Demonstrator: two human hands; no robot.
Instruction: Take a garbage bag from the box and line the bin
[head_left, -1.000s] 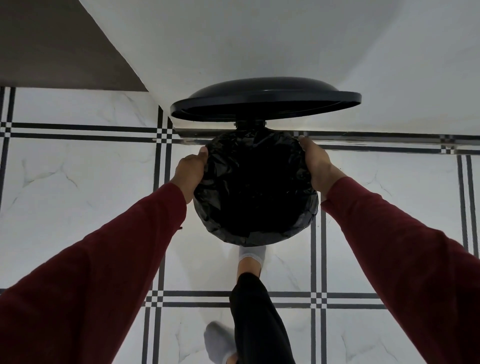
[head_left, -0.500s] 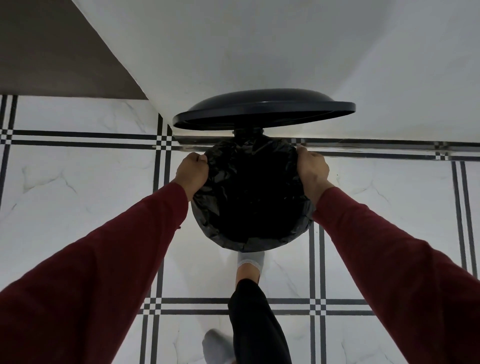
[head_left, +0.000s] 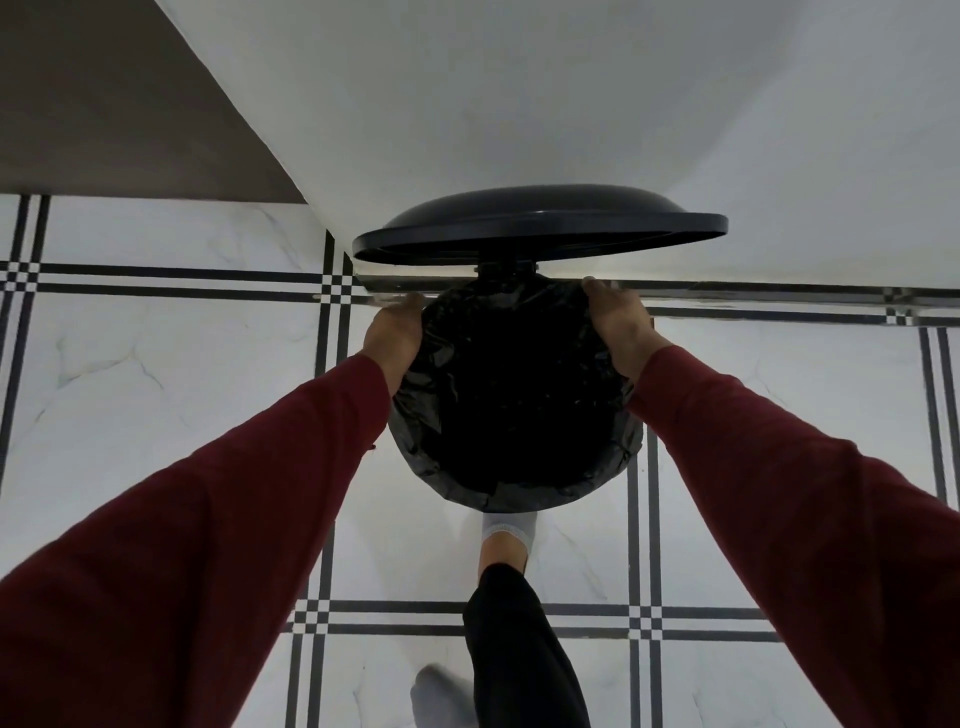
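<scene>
Black plastic all round the rim now, and both hands are working the far edge. On the left side, the left hand (head_left: 394, 332) grips the garbage bag (head_left: 514, 395) where it folds over the bin (head_left: 519, 505), fingers curled down over the edge and out of sight. In the middle, the bag's mouth sits open inside the bin, crumpled film already lapped over the near rim. Above it the lid (head_left: 540, 226) stands raised, and a socked foot (head_left: 506, 530) sits at the bin's base, likely on a pedal. Over on the right, the right hand (head_left: 621, 325) presses and holds the bag at the rim, fingertips reaching toward the hinge. Best play here, I'd say: pull the film evenly down both sides together, tuck it behind the hinge, and keep that foot planted so the lid doesn't drop on the knuckles.
</scene>
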